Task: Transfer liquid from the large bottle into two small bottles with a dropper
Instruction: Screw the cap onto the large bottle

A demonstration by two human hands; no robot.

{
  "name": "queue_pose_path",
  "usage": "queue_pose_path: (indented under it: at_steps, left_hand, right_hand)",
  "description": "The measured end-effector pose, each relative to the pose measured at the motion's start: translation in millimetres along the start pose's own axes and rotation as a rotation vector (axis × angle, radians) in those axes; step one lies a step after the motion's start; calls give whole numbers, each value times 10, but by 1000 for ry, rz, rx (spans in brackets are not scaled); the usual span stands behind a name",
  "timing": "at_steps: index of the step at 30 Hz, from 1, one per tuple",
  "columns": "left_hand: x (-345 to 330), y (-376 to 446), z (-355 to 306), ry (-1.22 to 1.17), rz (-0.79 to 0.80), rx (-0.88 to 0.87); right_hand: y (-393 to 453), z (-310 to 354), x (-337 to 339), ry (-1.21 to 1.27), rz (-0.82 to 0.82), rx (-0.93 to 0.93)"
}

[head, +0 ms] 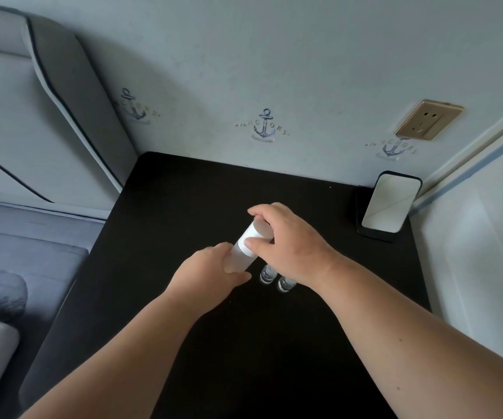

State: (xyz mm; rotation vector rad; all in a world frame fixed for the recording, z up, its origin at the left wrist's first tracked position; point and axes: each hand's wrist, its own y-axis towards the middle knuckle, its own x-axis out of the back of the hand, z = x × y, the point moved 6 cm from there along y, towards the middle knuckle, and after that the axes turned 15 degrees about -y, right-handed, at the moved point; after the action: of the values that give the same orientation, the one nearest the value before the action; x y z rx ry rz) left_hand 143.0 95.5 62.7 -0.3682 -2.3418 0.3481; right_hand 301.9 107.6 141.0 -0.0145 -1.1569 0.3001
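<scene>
Standing on the black table (183, 343), which is set against the wall beside a bed (17, 131), the task's items are being handled near the table's middle, with a phone (390, 204) being propped at the far right corner, well apart from the work. The large bottle (245, 251), frosted and tilted toward the far right, is being held off or just at the table surface; which of the two cannot be told. Its lower body is being gripped by the left hand (214, 276), whose fingers are curled round it. Its white cap (256, 237) is being pinched by the right hand (289, 246), thumb on the near side and fingers wrapped over the far side. The task is judged to be at its opening stage: the cap is on the bottle and is probably being unscrewed, though no turning can be confirmed. The two small bottles (276, 278), clear and upright, are standing side by side just under the right hand, close to the large bottle's base; whether any liquid is in them cannot be told. No separate dropper is being shown; it may be attached under the cap. Drawing liquid and filling both small bottles are judged to remain.
</scene>
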Motion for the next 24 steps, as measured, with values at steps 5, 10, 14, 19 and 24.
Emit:
queue_pose_path:
  at_steps: [5,10,14,19,24]
  left_hand:
    - [-41,5,58,14,11,2]
    - [-63,122,137,-56,-22,66]
    - [-83,246,217,-217,-71,93]
    - [-197,342,268,-358,-31,83]
    - [-266,362,311,-407,-30,90]
  right_hand:
    - [-26,-18,0,-19,-13,-1]
    - [-35,-165,-24,94,-57,-123]
    - [-193,-471,2,182,-152,-296]
    - [-453,-809,-58,304,-173,-419]
    - [-584,-932,-156,397,-186,-464]
